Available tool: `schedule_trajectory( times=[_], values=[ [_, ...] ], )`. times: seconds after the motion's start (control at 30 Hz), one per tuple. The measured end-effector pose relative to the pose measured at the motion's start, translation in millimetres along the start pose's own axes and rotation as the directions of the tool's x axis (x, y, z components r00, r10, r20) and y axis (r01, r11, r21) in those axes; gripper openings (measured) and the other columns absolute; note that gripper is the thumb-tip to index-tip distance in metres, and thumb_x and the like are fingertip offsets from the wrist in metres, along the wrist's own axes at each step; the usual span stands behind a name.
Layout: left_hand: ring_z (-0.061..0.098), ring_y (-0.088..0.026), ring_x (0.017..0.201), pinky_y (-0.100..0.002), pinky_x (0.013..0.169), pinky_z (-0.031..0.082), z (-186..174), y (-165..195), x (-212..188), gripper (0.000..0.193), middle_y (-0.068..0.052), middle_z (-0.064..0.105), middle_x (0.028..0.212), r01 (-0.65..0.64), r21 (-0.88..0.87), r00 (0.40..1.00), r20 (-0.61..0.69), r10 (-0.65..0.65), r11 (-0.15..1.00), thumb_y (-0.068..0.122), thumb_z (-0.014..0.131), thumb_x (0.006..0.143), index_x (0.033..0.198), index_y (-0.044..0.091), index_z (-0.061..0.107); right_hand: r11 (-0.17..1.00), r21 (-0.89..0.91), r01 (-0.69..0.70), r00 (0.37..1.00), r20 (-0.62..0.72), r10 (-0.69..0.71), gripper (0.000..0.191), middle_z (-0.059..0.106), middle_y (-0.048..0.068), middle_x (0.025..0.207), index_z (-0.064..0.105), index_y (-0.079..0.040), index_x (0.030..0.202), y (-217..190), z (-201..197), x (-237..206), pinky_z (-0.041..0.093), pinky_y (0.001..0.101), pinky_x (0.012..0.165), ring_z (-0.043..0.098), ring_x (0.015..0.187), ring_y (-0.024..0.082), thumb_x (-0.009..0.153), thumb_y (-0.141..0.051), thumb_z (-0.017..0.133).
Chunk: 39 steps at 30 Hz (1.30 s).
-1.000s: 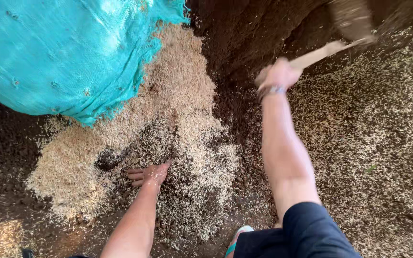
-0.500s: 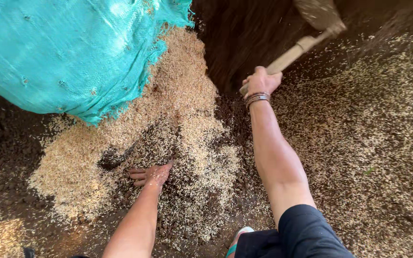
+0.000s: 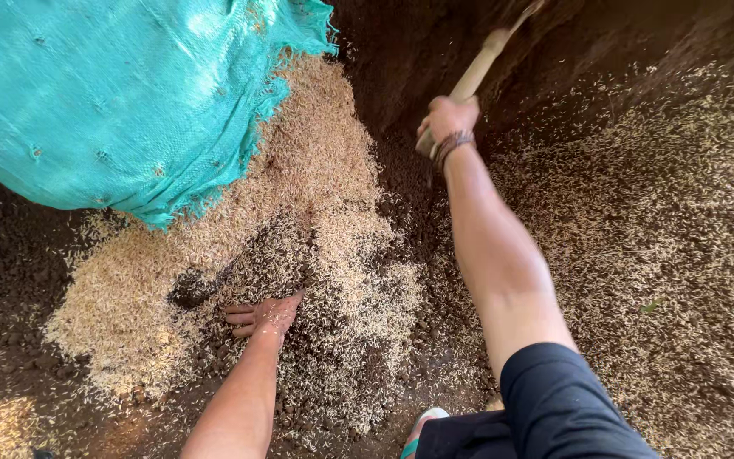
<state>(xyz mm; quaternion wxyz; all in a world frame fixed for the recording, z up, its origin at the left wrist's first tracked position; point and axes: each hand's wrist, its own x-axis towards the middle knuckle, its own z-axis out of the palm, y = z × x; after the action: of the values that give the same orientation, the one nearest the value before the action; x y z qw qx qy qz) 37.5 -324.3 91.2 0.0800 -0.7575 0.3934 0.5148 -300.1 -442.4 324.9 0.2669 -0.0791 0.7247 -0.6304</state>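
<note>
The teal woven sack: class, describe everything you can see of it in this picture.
The teal woven sack fills the upper left of the head view. It looks like woven plastic mesh, bulging and full, lying tilted on dark soil. Its frayed open edge points right and down, where a pale heap of husks spreads out from it and touches it. Small holes dot the weave. Neither hand touches it; the left hand rests on the husks below.
</note>
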Motion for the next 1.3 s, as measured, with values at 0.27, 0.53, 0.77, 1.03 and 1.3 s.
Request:
schedule_trajectory(
  times=[0.27,0.53,0.77,1.03,1.3],
  values=[
    [-0.025,-0.054,0.146,-0.073,0.117,0.009,-0.4,0.1,-0.9,0.114,-0.028,-0.035,0.16,0.012,-0.057,1.0,0.008,-0.012,0.998,0.07,0.075,0.076,0.157,0.002,0.03,0.989,0.142,0.042,0.997,-0.071,-0.032,0.017,0.056,0.004,0.06,0.048,-0.003,0.107,19.6,-7.5,-44.2,0.041,0.0277,0.031,0.048,0.037,0.012,0.093,-0.002,0.057],
    [-0.027,-0.054,0.146,-0.073,0.119,0.002,-7.5,6.4,-12.7,0.112,-0.029,-0.036,0.159,-0.026,-0.091,0.999,0.034,0.029,0.996,0.069,0.072,0.078,0.159,0.006,0.026,0.946,0.107,-0.305,0.952,0.04,0.302,0.037,0.054,-0.001,0.063,0.062,-0.009,0.111,-9.9,3.7,-5.4,0.044,0.0323,0.045,0.048,0.045,0.012,0.103,-0.038,0.041],
    [-0.027,-0.053,0.146,-0.074,0.118,0.004,-8.0,-13.4,-2.3,0.114,-0.029,-0.035,0.158,-0.012,-0.075,0.998,0.053,0.016,0.997,0.071,0.071,0.078,0.159,0.007,0.023,0.894,-0.447,-0.015,0.929,0.324,0.178,0.022,0.058,0.004,0.068,0.052,-0.005,0.114,151.0,-52.0,-113.4,0.045,0.0227,0.035,0.051,0.044,0.01,0.096,-0.01,0.063],
    [-0.028,-0.057,0.145,-0.074,0.116,0.003,-1.6,-11.5,1.5,0.115,-0.032,-0.035,0.158,-0.047,-0.057,0.997,0.058,0.05,0.997,0.073,0.07,0.08,0.156,-0.004,0.03,0.908,0.14,-0.394,0.902,-0.13,0.411,0.026,0.05,0.0,0.059,0.059,-0.005,0.111,174.1,-64.7,-70.6,0.036,0.022,0.036,0.043,0.042,0.009,0.104,-0.026,0.046],
    [-0.024,-0.056,0.146,-0.072,0.119,0.001,1.4,-17.6,-16.4,0.112,-0.03,-0.032,0.158,-0.012,-0.004,1.0,0.011,0.012,1.0,0.075,0.066,0.079,0.16,0.008,0.025,0.834,-0.114,-0.54,0.797,0.25,0.55,0.02,0.054,0.003,0.062,0.06,0.002,0.108,244.6,-105.6,-136.8,0.042,0.0255,0.035,0.046,0.043,0.011,0.102,-0.013,0.049]
  ],
)
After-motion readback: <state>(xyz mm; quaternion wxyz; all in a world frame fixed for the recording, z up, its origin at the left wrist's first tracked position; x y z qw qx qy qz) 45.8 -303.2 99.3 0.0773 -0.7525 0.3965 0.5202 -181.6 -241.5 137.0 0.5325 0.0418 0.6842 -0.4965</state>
